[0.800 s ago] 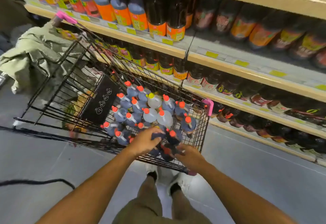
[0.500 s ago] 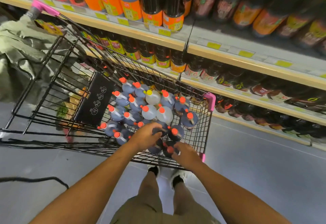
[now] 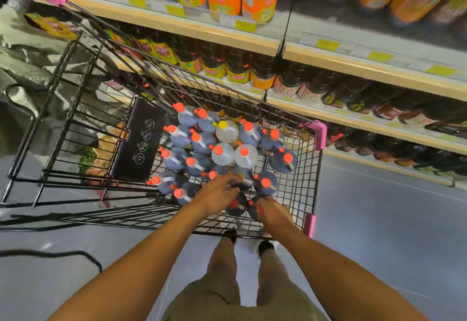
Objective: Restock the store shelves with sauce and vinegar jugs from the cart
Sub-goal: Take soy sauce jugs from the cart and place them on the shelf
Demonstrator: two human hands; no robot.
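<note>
Curling its fingers down round the top of a dark jug [image 3: 252, 208], the right hand [image 3: 274, 212] is gripping it at the near end of the shopping cart [image 3: 307, 174], close to the wire wall nearest the person. Just beside it, the left hand [image 3: 216, 194] is reaching over a second dark jug [image 3: 244, 178] and touching its top. Motion blur is hiding the fingers, so I cannot tell whether they are closing round the jug. A third dark jug [image 3: 236, 205] is standing between the two hands.

All three are sitting inside the cart basket, at the near edge of a packed cluster of upright orange-capped jugs [image 3: 194, 162]. Three clear jugs are standing near the middle of the cluster: one with a yellow cap [image 3: 227, 132] and two with orange caps [image 3: 222, 155]. A black flap [image 3: 141, 138] printed with white symbols is leaning just left of the cluster.

Store shelves [image 3: 353, 69] are running along the far side of the cart, carrying rows of dark bottles [image 3: 237, 68] with orange, yellow and red labels. A black cable [image 3: 63, 253] is lying on the grey floor [image 3: 379, 232] to the left of the person's legs.
</note>
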